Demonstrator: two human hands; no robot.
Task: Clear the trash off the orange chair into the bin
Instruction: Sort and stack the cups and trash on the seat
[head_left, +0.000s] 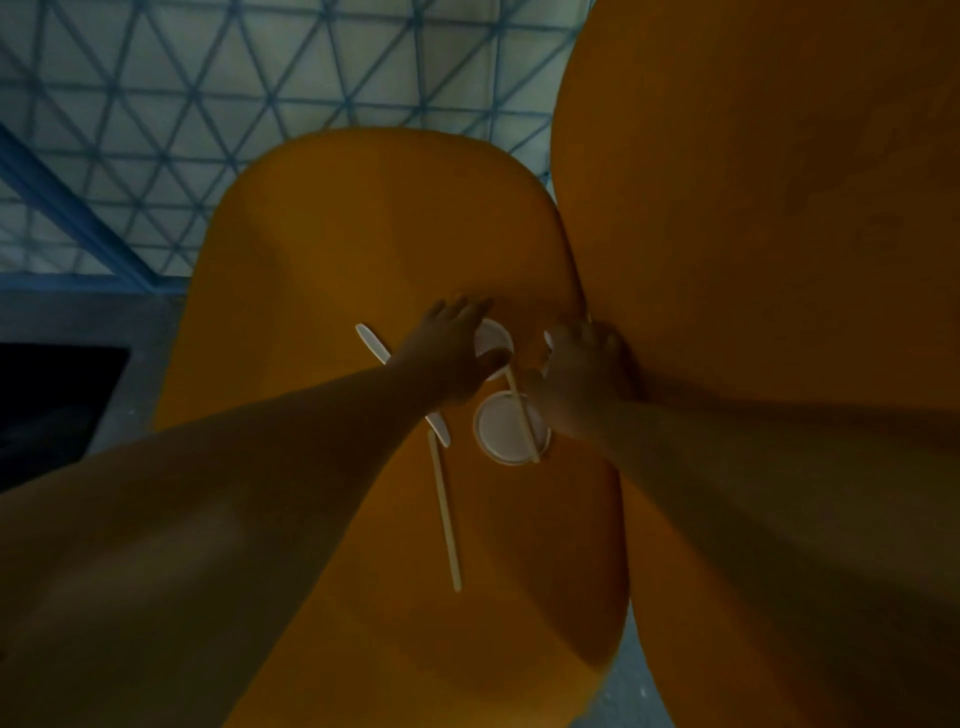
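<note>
**Both hands down among the trash on the orange chair**

We take the near white lid (506, 428) as our landmark; it lies flat at the middle of the orange chair (322, 239) seat. Nearest to us, a long pale stick (445, 514) lies on the seat just to the lid's left and runs from beside it back toward us. A second thin stick (522, 415) lies slantwise across the lid itself, its upper end reaching up toward the far lid (496, 340).

Just left of the landmark lid a flat white utensil (371, 340) lies slantwise; our left forearm crosses its middle, so only its two ends show. Immediately right of the lid our right hand (576, 374) rests low on the seat, fingers curled over a small white piece that peeps out at its far edge. We cannot tell whether this grip is clenched on that piece or only lying on it.

Just beyond the landmark lid, our left hand (449, 353) is at the far lid, the thumb against its near edge and the fingers bent over its far rim, so this grip is grasping it.

To the lid's right stands a second orange shell (753, 260). Far beyond the lid the floor (208, 78) shows a pattern of blue triangles.
</note>
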